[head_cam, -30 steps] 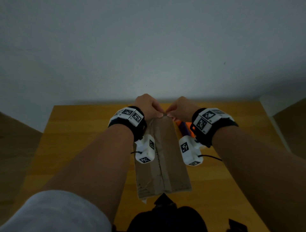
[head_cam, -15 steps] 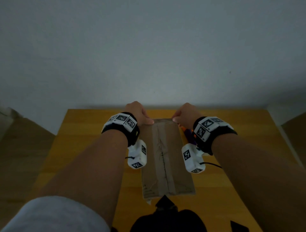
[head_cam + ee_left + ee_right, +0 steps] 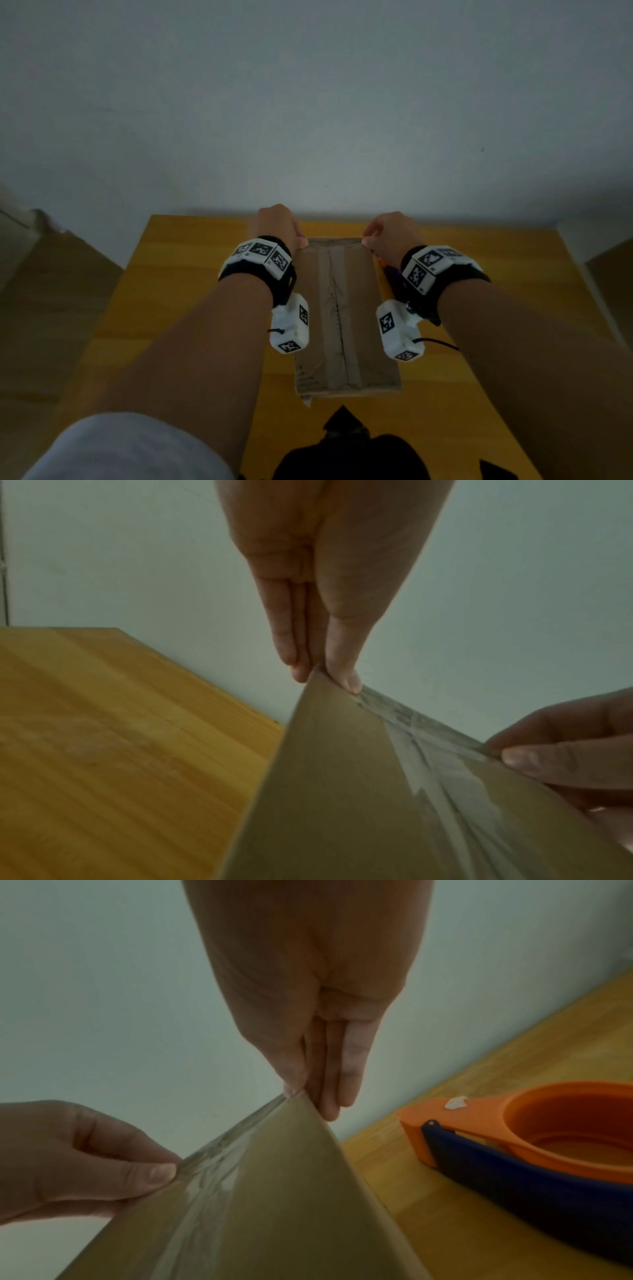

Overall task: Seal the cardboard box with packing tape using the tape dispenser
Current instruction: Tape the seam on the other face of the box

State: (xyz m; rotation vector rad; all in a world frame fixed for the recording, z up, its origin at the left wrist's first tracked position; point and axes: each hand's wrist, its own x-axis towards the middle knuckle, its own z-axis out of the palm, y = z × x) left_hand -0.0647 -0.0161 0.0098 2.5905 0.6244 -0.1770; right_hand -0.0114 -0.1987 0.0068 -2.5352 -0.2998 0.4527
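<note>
A wooden table [image 3: 191, 308] is seen under the flattened cardboard box [image 3: 342, 308], taped along its seam. Its far corners are pinched by the left hand [image 3: 279, 226] and right hand [image 3: 387, 233]. An orange-and-blue tape dispenser [image 3: 534, 1150] is lying just right of it.

No readable text anywhere — only coded square markers [image 3: 259, 249].

My head view looks down over the worktop [image 3: 191, 274] toward the wall, while both wrist views sit close behind the fingers [image 3: 346, 669], sharing the cardboard box [image 3: 342, 308] far edge.
</note>
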